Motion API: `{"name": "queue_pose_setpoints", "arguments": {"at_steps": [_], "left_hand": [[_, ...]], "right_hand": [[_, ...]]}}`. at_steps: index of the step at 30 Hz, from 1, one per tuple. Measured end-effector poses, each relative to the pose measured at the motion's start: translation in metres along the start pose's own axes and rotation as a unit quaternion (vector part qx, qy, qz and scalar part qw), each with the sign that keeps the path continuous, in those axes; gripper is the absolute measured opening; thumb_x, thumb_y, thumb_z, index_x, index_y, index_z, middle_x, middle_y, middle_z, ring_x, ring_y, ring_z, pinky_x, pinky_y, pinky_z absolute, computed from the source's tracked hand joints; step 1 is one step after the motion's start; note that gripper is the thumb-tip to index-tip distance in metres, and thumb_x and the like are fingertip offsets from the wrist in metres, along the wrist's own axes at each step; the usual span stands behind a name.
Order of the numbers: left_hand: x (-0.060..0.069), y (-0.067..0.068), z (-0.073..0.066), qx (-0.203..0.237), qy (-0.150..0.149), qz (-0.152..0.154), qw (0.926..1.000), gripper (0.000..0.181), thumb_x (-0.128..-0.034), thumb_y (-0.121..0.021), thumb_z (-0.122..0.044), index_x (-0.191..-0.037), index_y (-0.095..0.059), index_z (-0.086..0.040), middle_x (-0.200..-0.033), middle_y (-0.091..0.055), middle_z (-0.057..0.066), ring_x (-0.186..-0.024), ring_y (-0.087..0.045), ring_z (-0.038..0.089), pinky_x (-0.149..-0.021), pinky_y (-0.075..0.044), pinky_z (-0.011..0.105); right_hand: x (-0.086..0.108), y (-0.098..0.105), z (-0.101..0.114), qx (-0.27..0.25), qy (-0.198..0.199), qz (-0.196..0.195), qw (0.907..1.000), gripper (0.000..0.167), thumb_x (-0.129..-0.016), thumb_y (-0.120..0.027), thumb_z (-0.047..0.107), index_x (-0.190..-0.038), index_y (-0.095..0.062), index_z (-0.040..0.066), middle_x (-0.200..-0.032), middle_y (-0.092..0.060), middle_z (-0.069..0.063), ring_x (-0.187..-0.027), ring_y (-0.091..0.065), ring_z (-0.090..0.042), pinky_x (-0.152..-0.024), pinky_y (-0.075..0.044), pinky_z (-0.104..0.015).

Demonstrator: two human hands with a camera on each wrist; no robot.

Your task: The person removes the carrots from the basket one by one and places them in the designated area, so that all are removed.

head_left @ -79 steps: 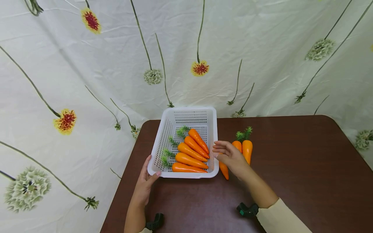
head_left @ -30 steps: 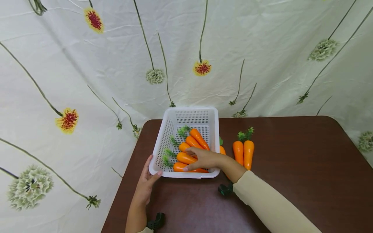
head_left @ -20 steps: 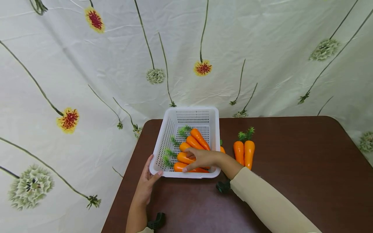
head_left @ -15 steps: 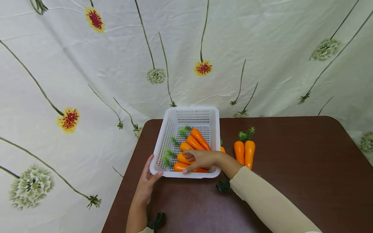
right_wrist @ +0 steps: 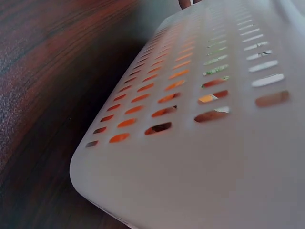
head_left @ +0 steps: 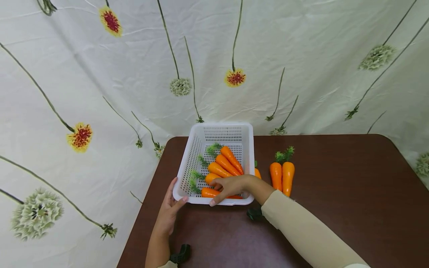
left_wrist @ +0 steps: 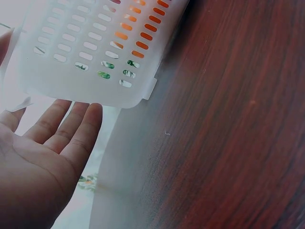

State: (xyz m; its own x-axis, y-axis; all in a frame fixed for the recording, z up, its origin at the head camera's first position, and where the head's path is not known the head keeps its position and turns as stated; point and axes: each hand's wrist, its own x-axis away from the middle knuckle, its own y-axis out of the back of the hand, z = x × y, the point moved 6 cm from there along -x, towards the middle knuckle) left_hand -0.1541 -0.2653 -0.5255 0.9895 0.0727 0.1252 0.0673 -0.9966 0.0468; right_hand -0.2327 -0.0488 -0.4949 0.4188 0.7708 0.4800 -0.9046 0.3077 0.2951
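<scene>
A white perforated plastic basket (head_left: pixel 250 149) holds several orange carrots (head_left: pixel 229 163) with green leafy tops. My left hand (head_left: pixel 166 214) holds the basket's near left corner, thumb over the rim and fingers along the outer wall. In the left wrist view, the left fingers (left_wrist: pixel 85 133) touch the basket. My right hand (head_left: pixel 232 186) reaches over the right wall, with bent fingers above the two nearest carrots and the thumb at the front rim. A gap shows between thumb and index finger. The right wrist view shows mostly the basket's slotted wall (right_wrist: pixel 190 167); contact with carrots is hidden.
Two carrots (head_left: pixel 282 176) lie side by side on the dark brown table (head_left: pixel 335 201), right of the basket. Another carrot (head_left: pixel 257 173) lies against the basket's right side, partly hidden. A flower-patterned cloth (head_left: pixel 301 44) hangs behind the table.
My right hand has come from beside the basket's right wall into it, then shifted slightly toward the front rim. My left hand stays on the corner. The view drifts slightly.
</scene>
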Motion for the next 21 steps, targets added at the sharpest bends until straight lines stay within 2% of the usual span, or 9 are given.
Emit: {"name": "queue_pose_setpoints", "arguments": {"at_steps": [6, 16, 21], "left_hand": [[-0.0002, 0.0005, 0.0012, -0.004, 0.005, -0.006, 1.0, 0.079, -0.0991, -0.062, -0.01, -0.159, -0.021, -0.041, -0.163, -0.034, 0.004, -0.141, -0.047, 0.03, -0.1, -0.043, 0.012], [-0.0007, -0.0015, 0.0005, 0.003, -0.002, -0.002, 1.0, 0.079, -0.0993, -0.06, -0.008, -0.16, -0.02, -0.039, -0.163, -0.033, 0.006, -0.142, -0.044, 0.033, -0.099, -0.043, 0.011], [-0.001, -0.0003, 0.0017, 0.004, 0.0, -0.002, 1.0, 0.079, -0.0992, -0.061, -0.008, -0.16, -0.02, -0.038, -0.163, -0.032, 0.004, -0.136, -0.05, 0.018, -0.1, -0.043, 0.011]], "right_hand": [[-0.002, -0.0012, -0.0006, 0.007, -0.007, -0.001, 1.0, 0.092, -0.083, -0.08, 0.048, -0.156, -0.035, 0.016, -0.153, -0.045, -0.005, -0.144, -0.04, -0.023, -0.12, -0.033, -0.043], [-0.0018, -0.0013, -0.0029, -0.029, -0.015, -0.019, 0.9993, 0.086, -0.079, -0.085, 0.045, -0.151, -0.043, 0.024, -0.147, -0.048, -0.001, -0.14, -0.042, -0.02, -0.12, -0.033, -0.044], [-0.0038, -0.0005, -0.0029, -0.035, -0.004, -0.023, 0.9991, 0.082, -0.079, -0.086, 0.043, -0.148, -0.046, 0.025, -0.141, -0.05, 0.002, -0.136, -0.044, -0.019, -0.12, -0.033, -0.043]]}}
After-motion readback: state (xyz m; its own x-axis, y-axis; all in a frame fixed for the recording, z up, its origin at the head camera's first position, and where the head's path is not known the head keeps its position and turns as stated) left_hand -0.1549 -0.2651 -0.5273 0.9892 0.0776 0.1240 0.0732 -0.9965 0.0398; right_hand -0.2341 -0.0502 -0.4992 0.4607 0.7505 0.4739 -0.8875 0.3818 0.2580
